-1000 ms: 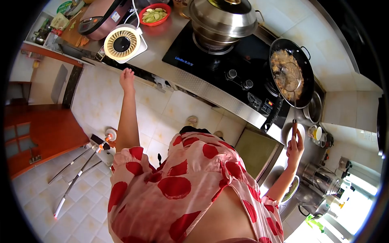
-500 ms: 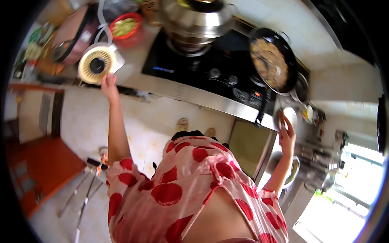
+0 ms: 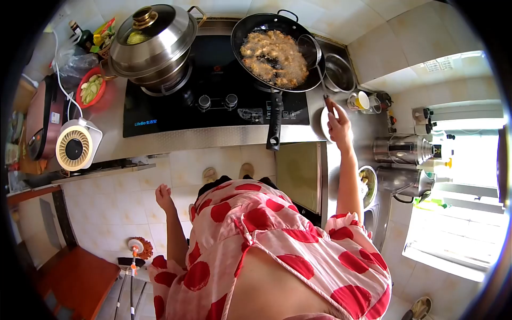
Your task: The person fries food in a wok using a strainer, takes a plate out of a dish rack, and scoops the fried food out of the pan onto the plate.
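On the counter [image 3: 114, 114] sits the stove [image 3: 176, 114], bearing the pot [image 3: 154, 53] and the pan [image 3: 250, 25] of food [image 3: 274, 56]. The strainer [image 3: 309, 49] is at the pan's right side, its handle held in the right grip [image 3: 339, 125]; the left grip [image 3: 164, 196] hangs loosely open.

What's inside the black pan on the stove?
Browned pieces of food in foamy liquid fill much of the black pan, and a wire strainer reaches over its right side. The food hides most of the pan's bottom; what the pieces are, I can't tell.
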Motion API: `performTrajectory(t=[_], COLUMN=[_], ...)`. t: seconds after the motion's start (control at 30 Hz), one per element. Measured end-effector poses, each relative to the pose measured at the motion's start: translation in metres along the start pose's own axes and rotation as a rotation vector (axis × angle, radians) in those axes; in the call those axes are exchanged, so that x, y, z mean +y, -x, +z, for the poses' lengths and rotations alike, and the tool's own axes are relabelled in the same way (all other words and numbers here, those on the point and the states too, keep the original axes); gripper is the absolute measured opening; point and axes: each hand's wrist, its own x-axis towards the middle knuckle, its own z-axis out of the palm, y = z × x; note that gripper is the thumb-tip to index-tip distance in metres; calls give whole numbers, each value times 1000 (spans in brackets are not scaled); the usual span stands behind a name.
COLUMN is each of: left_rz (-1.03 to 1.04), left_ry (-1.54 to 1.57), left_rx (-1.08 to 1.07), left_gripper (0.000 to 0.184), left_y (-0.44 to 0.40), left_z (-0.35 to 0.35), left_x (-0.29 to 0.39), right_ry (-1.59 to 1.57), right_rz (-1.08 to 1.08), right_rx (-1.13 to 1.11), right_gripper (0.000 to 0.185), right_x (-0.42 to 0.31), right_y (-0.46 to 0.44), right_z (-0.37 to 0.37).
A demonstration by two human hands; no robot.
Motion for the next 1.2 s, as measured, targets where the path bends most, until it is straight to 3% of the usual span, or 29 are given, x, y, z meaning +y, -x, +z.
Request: performTrajectory(t=[0.07,0.1,0.2,0.4,0.47,0.6,0.8,0.87,0.93,1.03,1.17,1.2], left_rz=[-94,-90,-191,-189,-204,-209,-269,-297,-299,-319,-341,-341], left_ry=[36,36,27,-31,-40,-76,-102,-139,-129,-127,-125,-123], left_rx=[-9,-4,13,-24,-37,-63,-74,-68,-67,-87,-94,-88], left_gripper=[22,22,24,26,27,27,27,27,27,28,29,29], left_y=[19,24,36,36,34,34,40,44,48,49,55,57], left_z=[0,2,1,6,8,8,-5,-4,-5,-9,-8,-8], left_x=[-9,-13,-19,-15,-14,-14,-31,-32,-33,-38,-32,-30], right_ry=[-419,-517,-540,-232,4,-47,-106,-82,195,255,489,205], right_rz=[206,181,161,68,-130,-123,-74,-153,-240,-547,-566,-348], right_rx=[-145,-216,-278,-290,-215,-137,-280,-199,-50,103,134,-35], right_gripper=[42,42,41,42,41,40,40,38,35,37,38,38], right_x=[-1,-4,-3,-29,-14,-23,-4,3,-3,1,28,26], right_y=[4,7,19,36,23,21,12,0,-8,-40,-84,-84], right_z=[-3,-6,-13,-2,5,1,3,1,-9,-12,-11,-5])
